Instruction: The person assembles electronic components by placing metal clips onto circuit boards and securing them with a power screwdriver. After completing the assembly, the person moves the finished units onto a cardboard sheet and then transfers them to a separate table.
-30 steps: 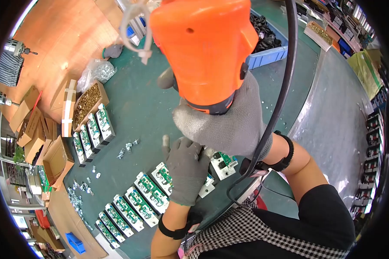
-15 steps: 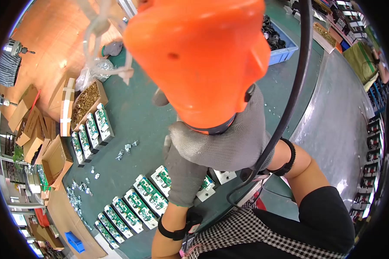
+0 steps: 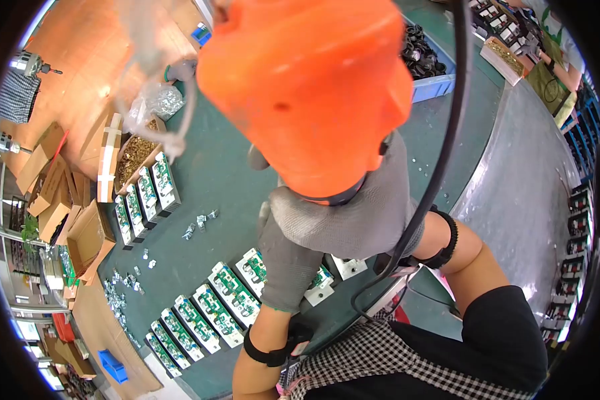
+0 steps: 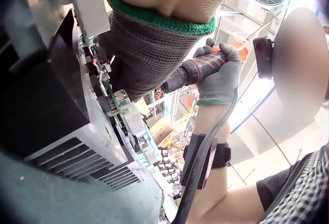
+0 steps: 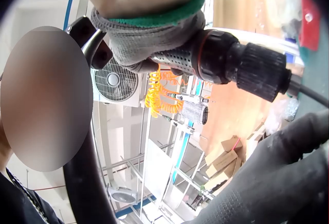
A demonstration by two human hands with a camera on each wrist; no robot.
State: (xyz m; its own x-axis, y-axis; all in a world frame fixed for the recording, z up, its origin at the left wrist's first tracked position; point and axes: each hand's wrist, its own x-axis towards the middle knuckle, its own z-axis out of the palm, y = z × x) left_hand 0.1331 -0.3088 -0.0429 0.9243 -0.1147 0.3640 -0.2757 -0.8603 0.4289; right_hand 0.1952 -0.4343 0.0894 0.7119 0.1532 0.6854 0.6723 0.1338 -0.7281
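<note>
The gloved right hand (image 3: 353,213) grips an orange-and-black power driver (image 3: 307,93), its body upright in the head view. In the right wrist view its black chuck (image 5: 262,70) holds a thin bit directed towards the left hand (image 5: 267,183). In the head view the gloved left hand (image 3: 288,267) lies among green circuit boards on pale bases, its fingers mostly hidden beneath the right hand. One board (image 3: 320,280) shows just right of it, another (image 3: 252,267) just left. The left wrist view shows that glove (image 4: 149,54) beside finned black blocks (image 4: 77,152); its fingertips are hidden.
A row of boards (image 3: 213,313) runs left along the green table (image 3: 213,180). Small metal parts (image 3: 117,300) lie beyond it. Further boards (image 3: 147,190), a box of brass-coloured parts (image 3: 137,157) and a blue bin (image 3: 437,88) stand behind. A black cable (image 3: 440,180) hangs at right.
The right hand and driver have moved down and left in the head view, and now cover the left hand's fingers, which showed spread a second ago. The left hand has barely moved.
</note>
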